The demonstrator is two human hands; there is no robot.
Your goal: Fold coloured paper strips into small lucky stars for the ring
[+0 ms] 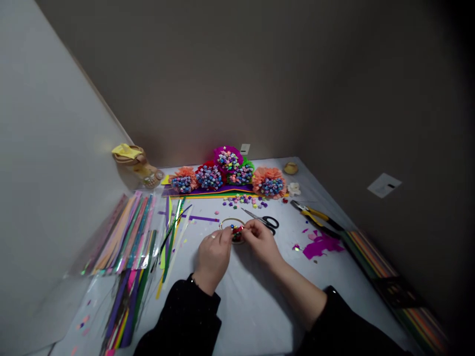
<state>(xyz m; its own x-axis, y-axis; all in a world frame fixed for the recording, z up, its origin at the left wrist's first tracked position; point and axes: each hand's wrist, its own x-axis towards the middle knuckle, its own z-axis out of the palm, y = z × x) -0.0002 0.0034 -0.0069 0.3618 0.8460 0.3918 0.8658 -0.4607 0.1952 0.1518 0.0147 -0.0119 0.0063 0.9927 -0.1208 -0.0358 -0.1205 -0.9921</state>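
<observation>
My left hand (213,254) and my right hand (261,242) meet at the middle of the table, fingers closed in a pinch. Between their fingertips is a small shiny red paper strip (239,229); its far end is hidden by the fingers. Just behind and below it stands a small round container with a gold rim (233,219), with small coloured paper stars (236,238) inside. Black-handled scissors (270,221) lie beyond my right hand. A purple paper strip (204,218) lies flat beyond my left hand.
Star-filled paper flowers (210,177) line the back, with loose paper stars (245,200) before them. To the left lie bagged paper strips (124,232) and a boot-shaped pot (139,165). At right are yellow-and-black pliers (317,217), magenta scraps (321,245) and a coloured-paper pack (371,254).
</observation>
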